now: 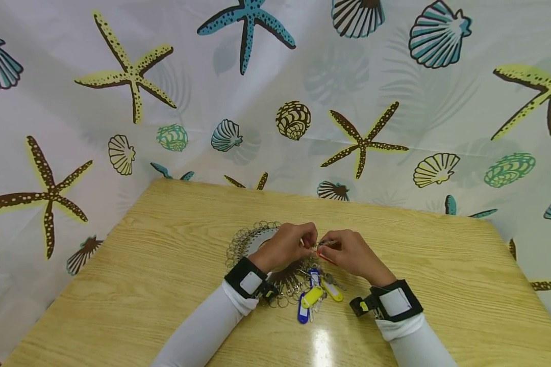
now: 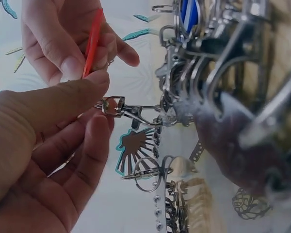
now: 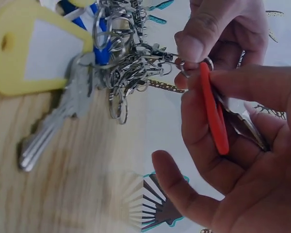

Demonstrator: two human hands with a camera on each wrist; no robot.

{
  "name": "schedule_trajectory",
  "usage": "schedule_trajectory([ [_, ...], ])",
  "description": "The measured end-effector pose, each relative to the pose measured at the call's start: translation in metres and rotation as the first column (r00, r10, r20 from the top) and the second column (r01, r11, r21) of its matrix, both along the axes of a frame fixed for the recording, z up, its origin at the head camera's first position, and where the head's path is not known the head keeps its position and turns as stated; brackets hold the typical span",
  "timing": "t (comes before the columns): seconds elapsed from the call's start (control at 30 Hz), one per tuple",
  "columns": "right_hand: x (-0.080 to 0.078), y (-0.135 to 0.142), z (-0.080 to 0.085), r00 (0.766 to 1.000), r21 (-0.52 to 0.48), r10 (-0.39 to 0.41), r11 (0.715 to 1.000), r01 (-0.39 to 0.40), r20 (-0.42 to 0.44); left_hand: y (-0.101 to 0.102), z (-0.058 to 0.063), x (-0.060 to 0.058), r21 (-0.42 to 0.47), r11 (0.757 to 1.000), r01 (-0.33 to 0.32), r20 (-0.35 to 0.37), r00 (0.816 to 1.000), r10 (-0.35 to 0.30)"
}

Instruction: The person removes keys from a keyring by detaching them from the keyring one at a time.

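Observation:
My left hand (image 1: pixel 286 247) pinches a small metal key ring (image 3: pixel 184 69) between thumb and fingers. That ring hangs from a swivel clasp (image 2: pixel 131 110) at the edge of a round rack (image 1: pixel 253 241), which is lined with many clasps and rings. Close against it, my right hand (image 1: pixel 352 256) grips a red key tag (image 3: pixel 213 114) together with a silver key (image 3: pixel 242 124). The tag's end meets the ring at the left fingertips. In the head view the fingers mostly hide the ring and the key.
Below the hands, on the rack's near right side, hang a blue tag (image 1: pixel 303 309), a yellow tag (image 1: pixel 312 296) and other tags with keys. The rack rests on a wooden table (image 1: pixel 174 285). Behind stands a patterned seashell curtain (image 1: pixel 266 102).

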State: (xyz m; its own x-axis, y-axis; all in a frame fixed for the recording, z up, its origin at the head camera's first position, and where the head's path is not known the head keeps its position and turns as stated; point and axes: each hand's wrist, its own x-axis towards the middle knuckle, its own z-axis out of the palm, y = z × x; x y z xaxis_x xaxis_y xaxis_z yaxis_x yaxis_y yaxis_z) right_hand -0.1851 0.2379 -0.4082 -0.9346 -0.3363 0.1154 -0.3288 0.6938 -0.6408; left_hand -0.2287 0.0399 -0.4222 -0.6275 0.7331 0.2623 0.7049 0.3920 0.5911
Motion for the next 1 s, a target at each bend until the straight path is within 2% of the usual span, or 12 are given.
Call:
schedule_trajectory([
  [0.17, -0.0012, -0.0011, -0.0032, 0.997, -0.005, 0.035, 0.999, -0.035, -0.072, -0.0011, 0.0024, 0.0014, -0.024, 0.999, -0.037, 0.027, 0.999, 0.038],
  [0.37, -0.0013, -0.0028, -0.0055, 0.976, 0.032, 0.066, 0.998, -0.060, -0.208, -0.0015, 0.0055, 0.0023, -0.087, 0.989, -0.117, 0.035, 0.992, 0.121],
  [0.53, -0.0014, -0.0037, -0.0052, 0.959, 0.042, 0.094, 0.995, -0.086, -0.266, -0.0018, 0.0061, 0.0011, -0.116, 0.985, -0.125, 0.045, 0.990, 0.131],
  [0.73, -0.0023, -0.0042, -0.0054, 0.954, 0.036, 0.105, 0.994, -0.098, -0.283, -0.0017, 0.0053, 0.0002, -0.138, 0.984, -0.117, 0.016, 0.993, 0.120],
  [1.0, -0.0005, -0.0053, -0.0047, 0.972, 0.030, 0.039, 0.999, -0.033, -0.230, -0.0015, 0.0064, 0.0013, -0.127, 0.988, -0.092, 0.009, 0.996, 0.094],
])
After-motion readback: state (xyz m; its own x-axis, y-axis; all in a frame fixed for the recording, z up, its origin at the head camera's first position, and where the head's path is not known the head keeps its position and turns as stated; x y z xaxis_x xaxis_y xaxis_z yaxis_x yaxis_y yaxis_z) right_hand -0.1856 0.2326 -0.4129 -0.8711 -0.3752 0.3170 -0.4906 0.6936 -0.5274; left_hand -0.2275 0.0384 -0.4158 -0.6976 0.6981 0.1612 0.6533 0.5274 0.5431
